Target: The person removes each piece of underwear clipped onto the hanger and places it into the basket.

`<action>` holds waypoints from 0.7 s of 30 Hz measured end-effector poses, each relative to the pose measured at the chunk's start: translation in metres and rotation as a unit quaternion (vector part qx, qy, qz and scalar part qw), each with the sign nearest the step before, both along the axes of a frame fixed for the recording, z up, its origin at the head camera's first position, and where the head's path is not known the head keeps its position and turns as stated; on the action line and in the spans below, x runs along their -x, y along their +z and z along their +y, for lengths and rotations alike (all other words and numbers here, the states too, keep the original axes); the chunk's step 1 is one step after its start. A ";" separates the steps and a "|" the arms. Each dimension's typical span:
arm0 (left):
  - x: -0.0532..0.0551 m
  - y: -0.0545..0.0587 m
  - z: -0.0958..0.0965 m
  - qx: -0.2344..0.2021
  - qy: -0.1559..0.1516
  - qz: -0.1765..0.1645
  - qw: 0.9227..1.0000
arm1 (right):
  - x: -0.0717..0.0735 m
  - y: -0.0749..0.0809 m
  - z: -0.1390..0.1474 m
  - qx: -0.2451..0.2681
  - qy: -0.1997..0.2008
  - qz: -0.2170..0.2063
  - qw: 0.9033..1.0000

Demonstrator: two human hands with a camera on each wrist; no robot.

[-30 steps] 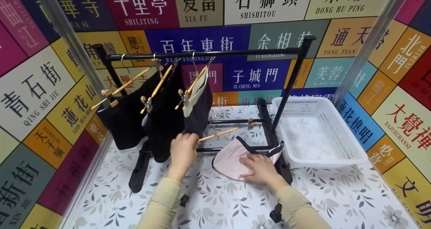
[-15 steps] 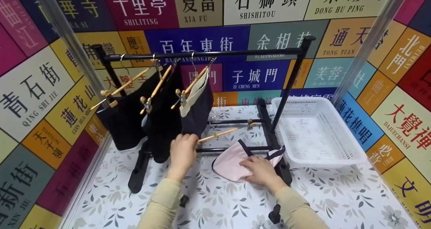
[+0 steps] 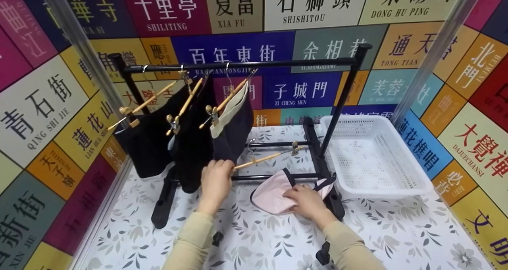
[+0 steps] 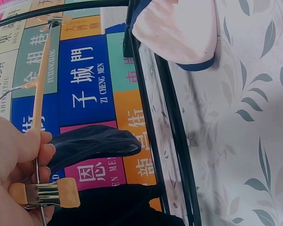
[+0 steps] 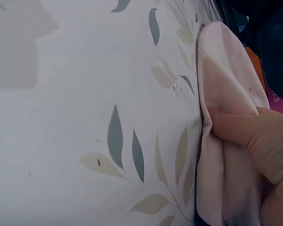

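My left hand grips a wooden clip hanger near one end, low in front of the rack. In the left wrist view, the fingers curl round the hanger's bar, beside a metal-and-wood clip; its wire hook points left. My right hand pinches a pink cloth garment with navy trim, lying at the rack's right foot. Seen from the right wrist, the thumb presses a fold into the pink cloth, while the other fingers are mostly hidden.
A black rack stands across the table. Dark garments hang on its left half: a black one, another black one and a grey one with a cream waistband. A white plastic basket stands to the right.
My right fingers have gathered the pink garment's cloth, and its top edge has dropped a little. The hanging grey garment has swung slightly. My left hand stays nearly still with the hanger.
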State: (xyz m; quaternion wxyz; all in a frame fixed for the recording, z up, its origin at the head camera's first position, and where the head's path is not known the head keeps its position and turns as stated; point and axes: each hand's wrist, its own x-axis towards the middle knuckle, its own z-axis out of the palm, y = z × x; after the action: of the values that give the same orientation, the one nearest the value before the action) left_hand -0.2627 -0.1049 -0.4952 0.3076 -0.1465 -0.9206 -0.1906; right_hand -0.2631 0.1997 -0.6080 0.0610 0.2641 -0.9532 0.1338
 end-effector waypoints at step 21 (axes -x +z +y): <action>-0.001 -0.004 0.001 0.002 0.003 0.017 1.000 | 0.001 -0.001 -0.003 0.038 -0.013 0.034 0.999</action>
State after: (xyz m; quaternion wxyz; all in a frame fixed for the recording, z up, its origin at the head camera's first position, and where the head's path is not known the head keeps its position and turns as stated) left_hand -0.2620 -0.1040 -0.4988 0.3233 -0.1481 -0.9161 -0.1850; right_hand -0.2638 0.1963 -0.6092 0.1054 0.2533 -0.9483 0.1595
